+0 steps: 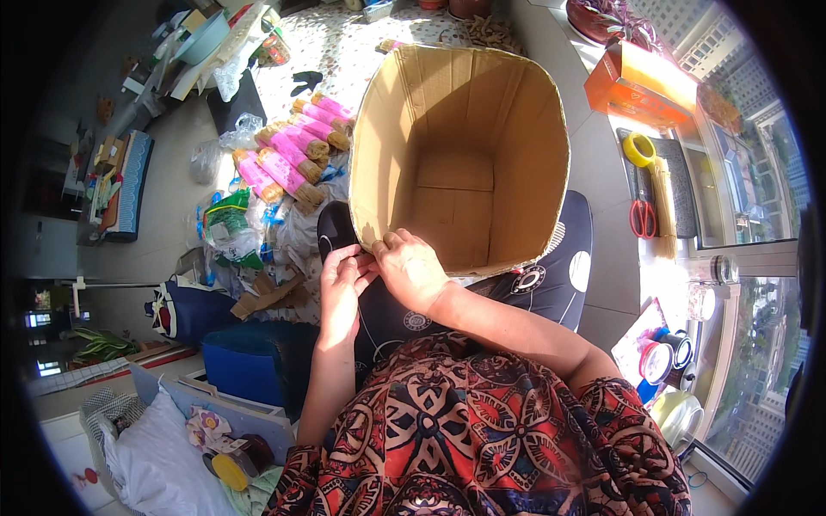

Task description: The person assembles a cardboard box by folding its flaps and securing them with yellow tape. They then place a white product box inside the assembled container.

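Carton [460,163] of brown corrugated cardboard, seen from above with its open mouth toward us; we find it directly in front of the seated wearer, between and before the knees of the dark trousers [416,321]. Relative to the grip, the body of the carton extends forward and to the right, since both hands meet at the near left corner of its rim. There we see the right hand [411,271] with its fingers bent close over the cardboard edge, leaving little gap and having hold of the rim. The left hand [342,288] sits just beside it, thumb and fingertips drawn nearly together at the same corner; we cannot tell whether anything thin lies between them. As to labels and writing, we note round, ring-shaped white emblems on the trousers, too small for us to tell whether they include letters. An orange box [641,86] on the right-hand ledge shows lighter patches whose detail we cannot make out. On that ledge we also observe a yellow tape roll [639,150] and red-handled scissors [643,218]. Left of the carton, we see bundles of thin brown sticks [288,168] banded in pink wrappers, beside a green plastic bag [227,215].
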Motion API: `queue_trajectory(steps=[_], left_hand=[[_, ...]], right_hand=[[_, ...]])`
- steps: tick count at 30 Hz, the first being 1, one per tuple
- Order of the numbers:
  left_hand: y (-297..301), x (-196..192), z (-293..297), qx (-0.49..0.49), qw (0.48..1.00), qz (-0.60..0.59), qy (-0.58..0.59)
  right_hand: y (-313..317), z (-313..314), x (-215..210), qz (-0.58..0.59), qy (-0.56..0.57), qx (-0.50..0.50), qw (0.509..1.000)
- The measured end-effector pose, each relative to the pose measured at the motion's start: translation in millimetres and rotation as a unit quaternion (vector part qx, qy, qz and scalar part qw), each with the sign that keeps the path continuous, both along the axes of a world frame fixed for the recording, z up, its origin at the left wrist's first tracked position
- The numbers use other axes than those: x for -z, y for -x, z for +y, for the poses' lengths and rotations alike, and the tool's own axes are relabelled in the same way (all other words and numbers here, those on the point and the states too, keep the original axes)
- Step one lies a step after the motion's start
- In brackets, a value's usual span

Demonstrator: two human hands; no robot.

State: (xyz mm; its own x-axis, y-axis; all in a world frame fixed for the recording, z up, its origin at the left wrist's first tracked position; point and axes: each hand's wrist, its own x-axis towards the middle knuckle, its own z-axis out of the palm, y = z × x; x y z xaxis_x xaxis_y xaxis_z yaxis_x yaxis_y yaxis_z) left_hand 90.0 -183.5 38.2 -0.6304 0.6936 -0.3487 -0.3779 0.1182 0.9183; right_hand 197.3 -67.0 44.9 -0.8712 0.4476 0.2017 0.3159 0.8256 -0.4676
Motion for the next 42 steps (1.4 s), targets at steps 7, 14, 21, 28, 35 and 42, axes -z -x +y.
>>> queue_trajectory(steps=[7, 14, 21, 28, 35, 42], left_hand=[[25, 4, 14, 0.033, 0.98, 0.15, 0.124], [69, 5, 81, 0.072, 0.828, 0.481, 0.278], [50, 2, 100, 0.074, 0.708, 0.582, 0.393], [68, 15, 98, 0.074, 0.759, 0.544, 0.351], [56, 44, 51, 0.077, 0.98, 0.177, 0.051], [48, 28, 74, 0.032, 0.898, 0.365, 0.245]], right_hand=[[11, -10, 15, -0.004, -0.105, 0.003, 0.994], [8, -8, 20, 0.022, -0.098, -0.017, 0.995], [7, -7, 21, 0.042, -0.107, -0.03, 0.993], [4, -9, 24, 0.066, -0.095, -0.029, 0.993], [5, 45, 1, -0.144, 0.185, -0.064, 0.97], [60, 92, -6, 0.056, -0.157, -0.119, 0.979]])
